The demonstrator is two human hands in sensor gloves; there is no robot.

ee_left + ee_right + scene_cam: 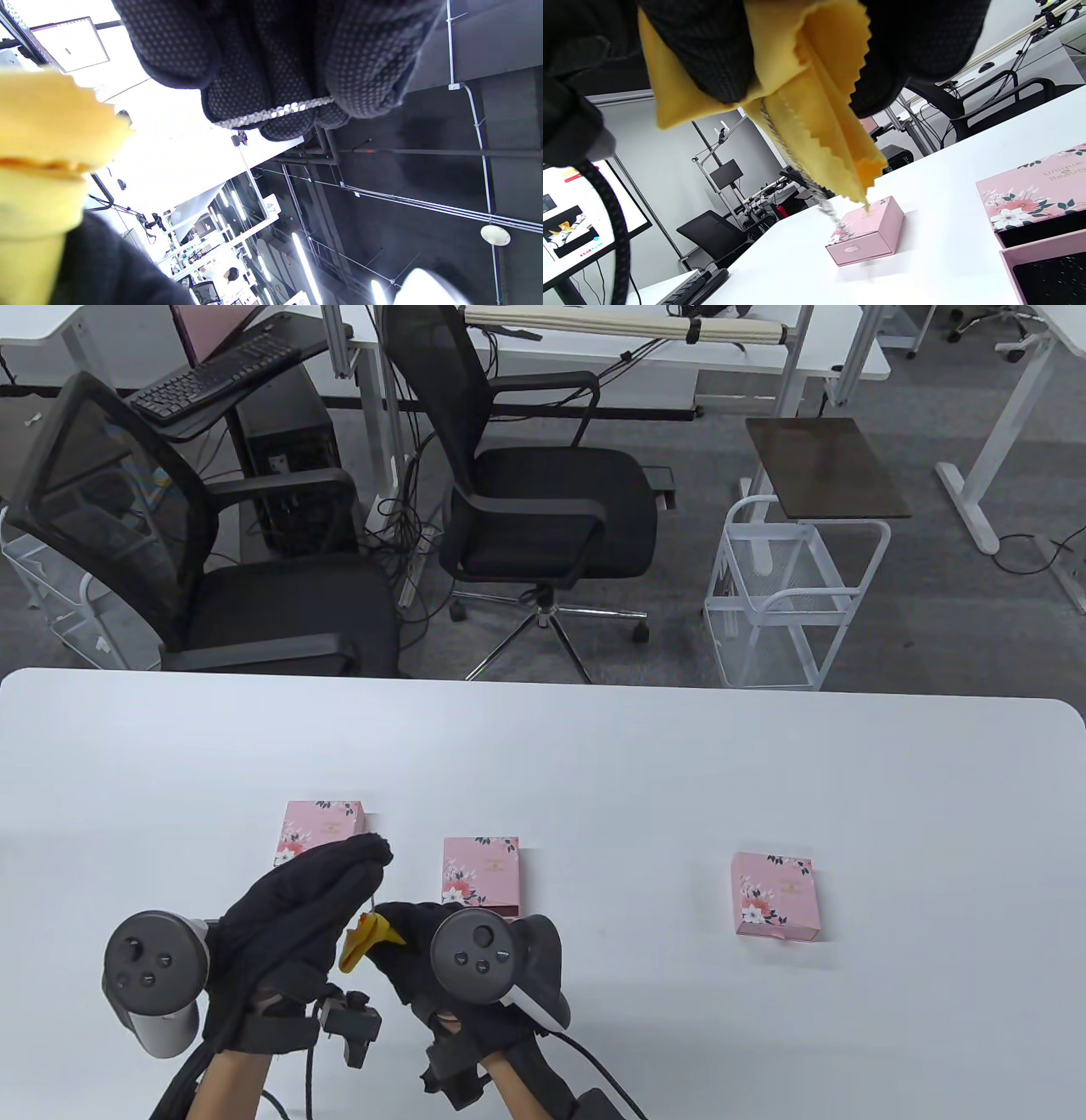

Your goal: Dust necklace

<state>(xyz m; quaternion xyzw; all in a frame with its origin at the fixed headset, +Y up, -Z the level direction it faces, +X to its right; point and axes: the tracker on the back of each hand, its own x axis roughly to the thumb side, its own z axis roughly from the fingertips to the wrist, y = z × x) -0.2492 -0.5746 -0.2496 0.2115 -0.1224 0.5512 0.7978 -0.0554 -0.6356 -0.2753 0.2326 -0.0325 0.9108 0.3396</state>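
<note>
Both hands near desk's front edge: right hand [424, 937] pinches yellow cloth [814, 114] round necklace [793, 163]; left hand [318, 891] pinches chain's end. Risk: hard wiping pull slips thin chain from left fingers [275, 84], or snaps it.

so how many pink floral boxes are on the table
3: one pink floral cardboard box partly behind the left hand, one above the right hand, one far right.
</note>
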